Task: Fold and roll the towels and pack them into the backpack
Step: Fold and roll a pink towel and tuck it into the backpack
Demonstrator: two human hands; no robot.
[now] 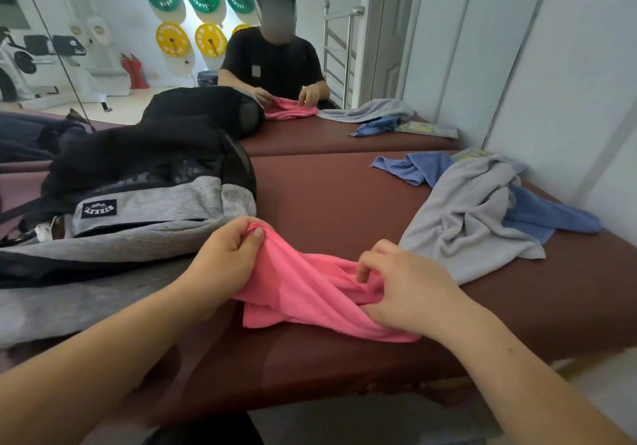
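Note:
A pink towel (310, 289) lies bunched on the maroon padded bench (327, 196) in front of me. My left hand (227, 255) pinches its upper left corner between thumb and fingers. My right hand (406, 289) grips the crumpled right end with curled fingers. A grey and black backpack (138, 210) lies on its side at the left, touching the towel's left edge. A grey towel (472, 217) lies crumpled at the right, on top of a blue towel (544, 213).
A mirror (206, 48) stands behind the bench and reflects me, the backpack and the towels. A white wall (568, 100) runs along the right side. A printed sheet (472, 155) lies at the bench's far right corner. The bench's front edge is near my forearms.

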